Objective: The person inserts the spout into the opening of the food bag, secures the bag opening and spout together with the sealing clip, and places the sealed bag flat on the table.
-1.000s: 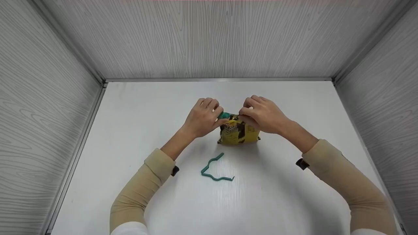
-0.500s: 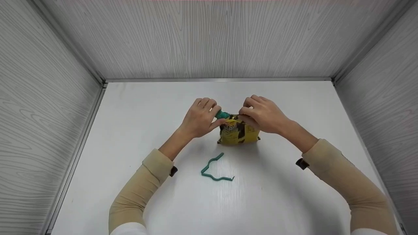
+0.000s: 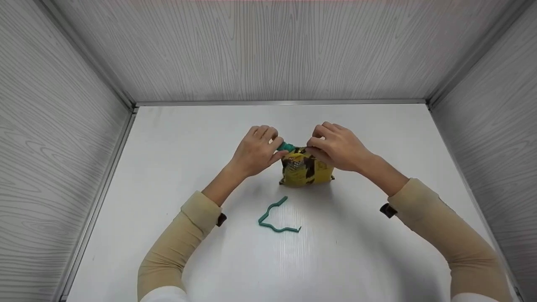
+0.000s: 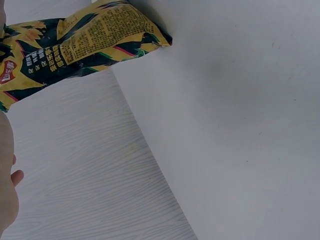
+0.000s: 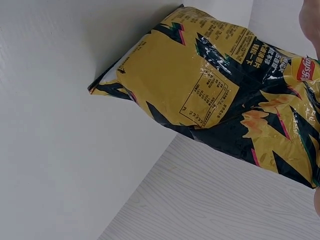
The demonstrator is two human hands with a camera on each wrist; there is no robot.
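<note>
A yellow and black snack bag [image 3: 307,170] stands on the white table [image 3: 377,138], its top gathered between my two hands. My left hand [image 3: 256,150] pinches a teal clip [image 3: 286,147] at the bag's top left. My right hand [image 3: 335,147] pinches the bag's top from the right, fingers curled. The left wrist view shows the snack bag [image 4: 75,42] at the upper left and a fingertip at the left edge. In the right wrist view the snack bag [image 5: 225,105] fills the upper right, and the hand shows only at the frame's edge.
A second teal clip [image 3: 277,216], bent open, lies on the table in front of the bag. Grey wood-grain walls [image 3: 268,50] close in the table at the back and on both sides. Beige sleeves cover both forearms.
My left hand has drawn slightly to the left, showing more of the teal clip at the bag's top. The right hand and the bag have stayed put.
</note>
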